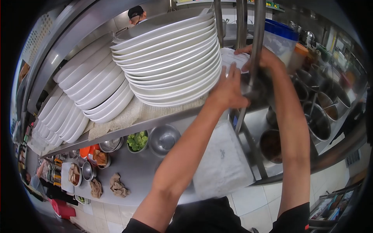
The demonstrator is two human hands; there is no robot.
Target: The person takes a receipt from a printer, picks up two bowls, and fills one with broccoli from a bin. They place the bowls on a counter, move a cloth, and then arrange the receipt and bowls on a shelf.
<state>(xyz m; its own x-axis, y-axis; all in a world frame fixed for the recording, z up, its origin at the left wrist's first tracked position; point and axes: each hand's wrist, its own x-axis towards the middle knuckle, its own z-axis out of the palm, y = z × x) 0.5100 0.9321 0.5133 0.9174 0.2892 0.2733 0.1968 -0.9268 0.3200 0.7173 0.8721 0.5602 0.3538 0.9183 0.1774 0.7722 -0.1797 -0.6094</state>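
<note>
My left hand is raised beside a tall stack of white plates, fingers stretched upward and thumb apart. Its fingertips overlap the lower edge of a white sheet with printed lines, which shows behind the stack's right side. From the other side of a metal post, my right hand grips the right edge of that sheet. The post hides part of this hand. Below my hands sits a rectangular container under a whitish cover.
More white dishes stand in stacks along the shelf. Beneath are lettuce in a bowl, a metal bowl and crumpled cloths. Metal pots and a blue-lidded tub are right. A person stands beyond.
</note>
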